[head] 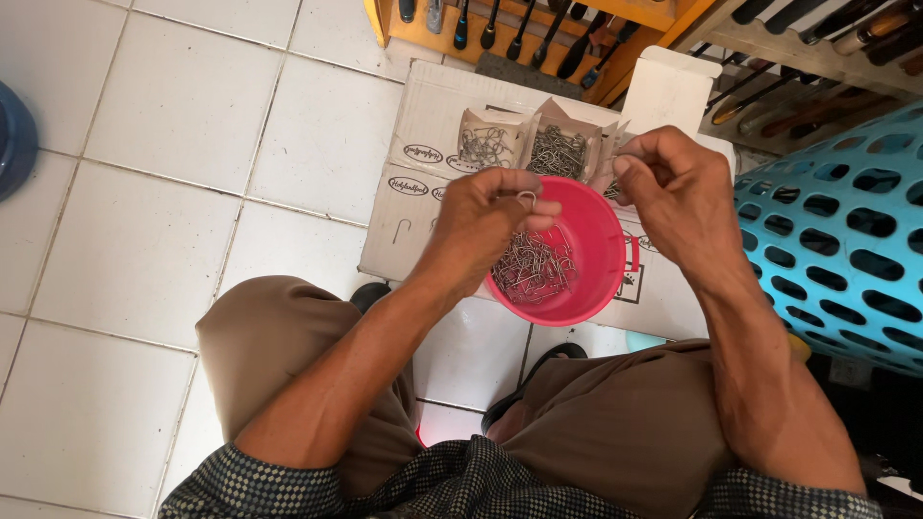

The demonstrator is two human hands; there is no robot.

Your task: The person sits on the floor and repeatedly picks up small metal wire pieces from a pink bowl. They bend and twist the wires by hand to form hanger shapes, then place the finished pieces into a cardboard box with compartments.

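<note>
A single head-worn camera is looking steeply down from close above the seated person's lap, facing forward over the knees toward a flattened cardboard box (423, 135) lying on the white tiled floor (173, 106); no second view is sharing the scene.

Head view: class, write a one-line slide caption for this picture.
Left hand pinches a metal hook over a pink bowl of hooks; right hand is raised beside it.

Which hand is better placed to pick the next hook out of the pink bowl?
Left, probably. The left hand hangs directly over the pile of hooks in the pink bowl, though its fingers already pinch one hook. The right hand is beyond the rim, pinched shut near the paper packets.
</note>
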